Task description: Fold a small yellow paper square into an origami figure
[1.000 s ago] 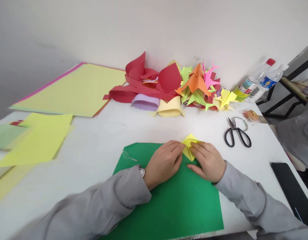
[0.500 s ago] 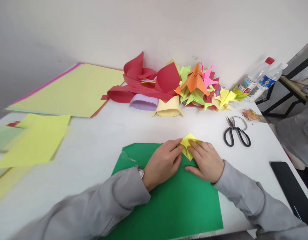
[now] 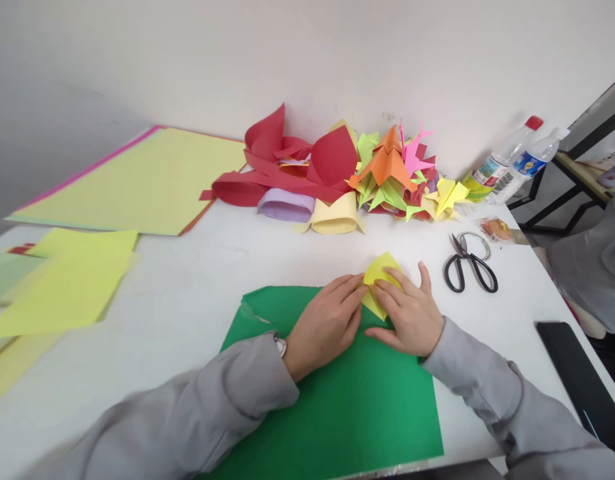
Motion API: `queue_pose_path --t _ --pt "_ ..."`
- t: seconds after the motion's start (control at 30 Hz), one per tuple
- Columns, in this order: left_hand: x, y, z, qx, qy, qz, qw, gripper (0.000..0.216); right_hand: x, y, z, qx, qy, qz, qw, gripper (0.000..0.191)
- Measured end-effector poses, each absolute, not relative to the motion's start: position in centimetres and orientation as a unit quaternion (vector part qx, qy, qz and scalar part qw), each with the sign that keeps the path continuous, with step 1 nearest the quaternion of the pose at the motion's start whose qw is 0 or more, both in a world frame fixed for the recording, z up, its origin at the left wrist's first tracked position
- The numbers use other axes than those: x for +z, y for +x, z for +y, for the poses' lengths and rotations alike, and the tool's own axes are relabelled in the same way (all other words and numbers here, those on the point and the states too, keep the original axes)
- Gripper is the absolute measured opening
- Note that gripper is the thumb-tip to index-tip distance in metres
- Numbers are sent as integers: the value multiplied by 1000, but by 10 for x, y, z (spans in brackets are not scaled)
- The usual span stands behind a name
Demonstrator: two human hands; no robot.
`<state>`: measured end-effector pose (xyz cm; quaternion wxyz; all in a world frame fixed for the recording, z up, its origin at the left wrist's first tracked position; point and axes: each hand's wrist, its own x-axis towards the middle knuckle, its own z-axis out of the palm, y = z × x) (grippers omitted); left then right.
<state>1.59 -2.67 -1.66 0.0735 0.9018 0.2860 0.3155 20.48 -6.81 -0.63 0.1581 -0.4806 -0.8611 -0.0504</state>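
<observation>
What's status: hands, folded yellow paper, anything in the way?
Left hand: fingertips at left side of yellow paper. Right hand: fingers spread across it. Paper: folded, across far edge of green sheet. Nothing visibly blocking; scissors sit farther right.

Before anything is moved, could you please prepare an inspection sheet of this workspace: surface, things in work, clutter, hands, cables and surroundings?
Surface: white table, green sheet lying on it.
Things in work: small folded yellow paper, at the green sheet's far edge.
Clutter: loose sheets at left; coloured paper shapes heaped near the wall; scissors beside a clear ring; flat black object at right.
Hands: left hand and right hand, both with fingers on the yellow paper.
Cables: nothing seen.
Surroundings: pale wall behind; two plastic bottles near the table's far right corner; grey cloth beyond the right edge.
</observation>
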Motion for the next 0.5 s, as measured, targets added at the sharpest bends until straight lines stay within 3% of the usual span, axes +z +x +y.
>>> queue_pose_path --t 0.17,0.5 --pt "-19 16 -27 301 907 288 66 32 -5 207 -64 -25 -467 -874 133 63" --pt "-22 16 -26 297 905 292 89 37 -4 208 -61 -38 -454 -874 168 55"
